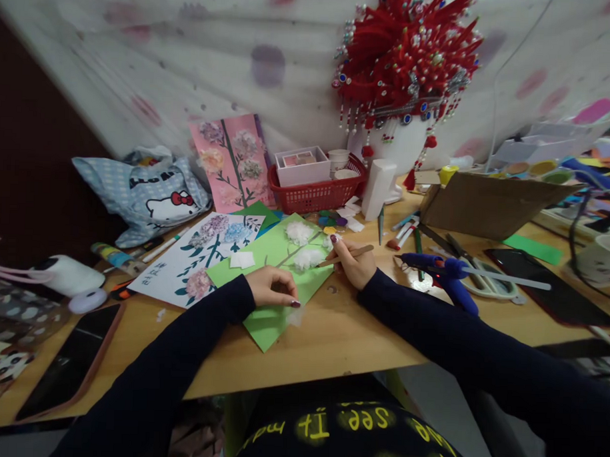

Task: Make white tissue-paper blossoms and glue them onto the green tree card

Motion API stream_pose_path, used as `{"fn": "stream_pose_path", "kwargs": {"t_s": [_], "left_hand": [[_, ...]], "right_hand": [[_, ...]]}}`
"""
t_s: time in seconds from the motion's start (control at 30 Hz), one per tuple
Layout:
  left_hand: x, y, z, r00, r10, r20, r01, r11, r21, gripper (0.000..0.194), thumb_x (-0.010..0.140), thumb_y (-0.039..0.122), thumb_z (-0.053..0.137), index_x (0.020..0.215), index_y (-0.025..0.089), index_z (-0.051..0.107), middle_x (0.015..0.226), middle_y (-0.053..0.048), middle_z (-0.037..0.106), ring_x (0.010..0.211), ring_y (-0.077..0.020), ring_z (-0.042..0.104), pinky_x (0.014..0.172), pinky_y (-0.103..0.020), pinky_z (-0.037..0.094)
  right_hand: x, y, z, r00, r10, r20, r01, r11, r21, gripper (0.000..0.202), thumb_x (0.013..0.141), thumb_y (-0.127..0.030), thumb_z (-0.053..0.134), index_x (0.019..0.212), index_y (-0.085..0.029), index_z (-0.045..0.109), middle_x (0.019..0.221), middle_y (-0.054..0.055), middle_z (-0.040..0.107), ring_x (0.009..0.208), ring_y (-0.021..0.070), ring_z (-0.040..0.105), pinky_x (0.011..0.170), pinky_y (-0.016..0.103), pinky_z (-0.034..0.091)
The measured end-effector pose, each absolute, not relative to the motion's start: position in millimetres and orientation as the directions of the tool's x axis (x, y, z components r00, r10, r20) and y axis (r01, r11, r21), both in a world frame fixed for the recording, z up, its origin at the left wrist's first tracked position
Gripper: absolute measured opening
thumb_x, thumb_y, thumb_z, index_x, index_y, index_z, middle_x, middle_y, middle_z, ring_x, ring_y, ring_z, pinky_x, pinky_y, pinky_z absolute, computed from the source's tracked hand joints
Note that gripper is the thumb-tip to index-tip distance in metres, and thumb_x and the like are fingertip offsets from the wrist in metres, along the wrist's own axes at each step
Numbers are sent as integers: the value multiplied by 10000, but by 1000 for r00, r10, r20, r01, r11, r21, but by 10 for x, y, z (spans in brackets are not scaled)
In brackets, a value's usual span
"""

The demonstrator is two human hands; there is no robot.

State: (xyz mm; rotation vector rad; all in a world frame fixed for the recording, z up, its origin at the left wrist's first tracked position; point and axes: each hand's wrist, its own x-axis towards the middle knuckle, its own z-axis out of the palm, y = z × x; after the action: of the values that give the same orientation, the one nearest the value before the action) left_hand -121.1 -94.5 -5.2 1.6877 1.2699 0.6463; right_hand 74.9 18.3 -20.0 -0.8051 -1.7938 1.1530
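My right hand (354, 260) is closed round a slim brown stick-like tool (336, 257), whose left tip reaches a fluffy white tissue flower (308, 258). That flower lies on a light green sheet (266, 324) with a grey-green stem drawn on it. Another white flower (299, 233) sits higher up the sheet. Over the sheet's lower part, my left hand (273, 287) has its fingers curled, and a thin wisp of white tissue (296, 316) shows at its thumb tip. Small white paper squares (242, 259) rest on the sheet beside this hand.
To the right lie a blue glue gun (441, 268) and a dark phone (553, 287). A cardboard piece (496, 205) stands behind them. A red basket (310, 201) and a pink flower picture (232, 162) are at the back. Another phone (73, 360) is at left.
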Motion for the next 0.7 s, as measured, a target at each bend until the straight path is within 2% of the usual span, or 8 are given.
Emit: {"fn": "stream_pose_path", "kwargs": {"t_s": [0.1,0.17,0.27,0.4,0.5,0.6,0.7], "left_hand": [[-1197,-872,-20,211,973,-95,455,-11,891,349,617,447,736,684,121,630,658,-7,576,589,-96,495,565,-228,386],[-1140,-811,6,158,982,-102,511,7,860,319,657,424,703,711,118,632,583,16,543,530,-82,449,515,-211,343],[-1010,-699,33,185,978,-95,627,-43,777,263,715,381,651,736,119,649,539,29,536,465,-64,381,464,-194,287],[-894,-547,59,176,983,52,734,-167,658,159,732,295,634,738,138,657,703,-10,640,515,-75,450,518,-203,358],[-901,-473,74,106,980,168,821,-182,542,120,736,266,630,734,149,655,670,0,611,530,-90,468,562,-222,383],[-931,-443,66,132,967,220,879,-217,425,78,733,228,624,709,155,640,651,10,576,533,-94,473,588,-234,394],[-946,-433,30,157,952,264,892,-251,376,60,744,201,597,711,158,624,637,15,556,545,-99,488,601,-238,401]], "right_hand": [[729,202,-228,-436,844,312,77,381,-922,618,771,-725,409,551,-170,570,379,-22,456,338,88,418,368,219,328],[720,213,-243,-459,832,313,80,389,-918,611,788,-710,399,569,-168,579,390,-23,467,351,87,426,381,214,334],[717,229,-258,-482,814,326,79,411,-908,592,813,-681,394,601,-165,594,414,-23,487,372,84,439,398,205,344],[710,245,-281,-463,828,316,63,386,-920,581,819,-676,386,613,-170,581,422,-31,486,370,80,439,389,197,349],[695,250,-297,-463,839,287,32,340,-940,585,816,-690,372,618,-175,567,419,-35,479,350,78,435,371,194,348],[697,243,-279,-424,865,267,2,296,-955,598,802,-711,367,612,-177,557,420,-34,477,340,77,435,360,195,349],[730,216,-219,-346,901,262,-8,277,-961,626,789,-732,358,595,-172,558,416,-21,485,348,81,440,364,198,352]]}}
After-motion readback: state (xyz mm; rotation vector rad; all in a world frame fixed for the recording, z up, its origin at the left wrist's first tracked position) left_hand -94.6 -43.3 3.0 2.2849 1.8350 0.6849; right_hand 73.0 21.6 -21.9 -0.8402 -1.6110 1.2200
